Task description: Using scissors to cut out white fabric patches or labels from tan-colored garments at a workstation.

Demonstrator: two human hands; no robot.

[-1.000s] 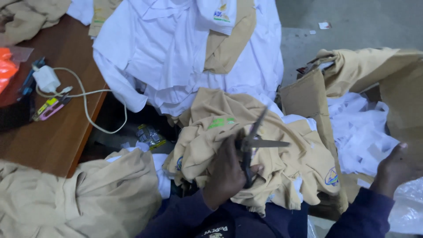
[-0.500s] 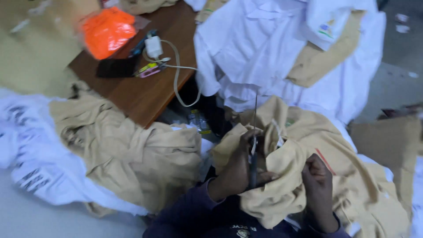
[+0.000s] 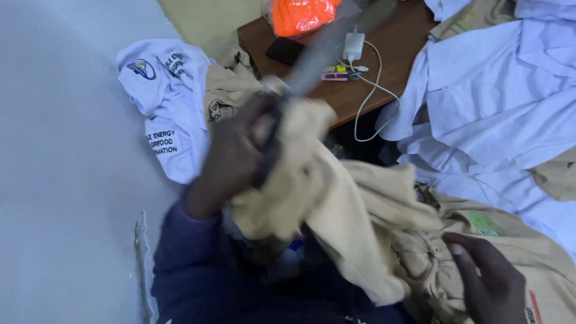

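Observation:
My left hand (image 3: 231, 157) is raised and blurred by motion. It grips a pair of scissors (image 3: 312, 60) whose blades point up and to the right over the table, and a fold of a beige shirt (image 3: 336, 210) is bunched against the same hand. The shirt drapes down across my lap to my right hand (image 3: 487, 283), which holds the fabric at the lower right near a green label (image 3: 483, 223). My sleeves are dark navy.
A brown wooden table (image 3: 396, 42) carries an orange bag (image 3: 300, 15), a black phone (image 3: 288, 51), and a white charger (image 3: 354, 45) with its cable. White shirts (image 3: 498, 102) are heaped at the right. A white printed shirt (image 3: 165, 114) and another beige one lie on the pale floor (image 3: 60, 180) at the left.
My view has swung left and closer. My left hand has lifted the scissors and the beige shirt up towards the table, while my right hand has dropped to the lower right on the fabric.

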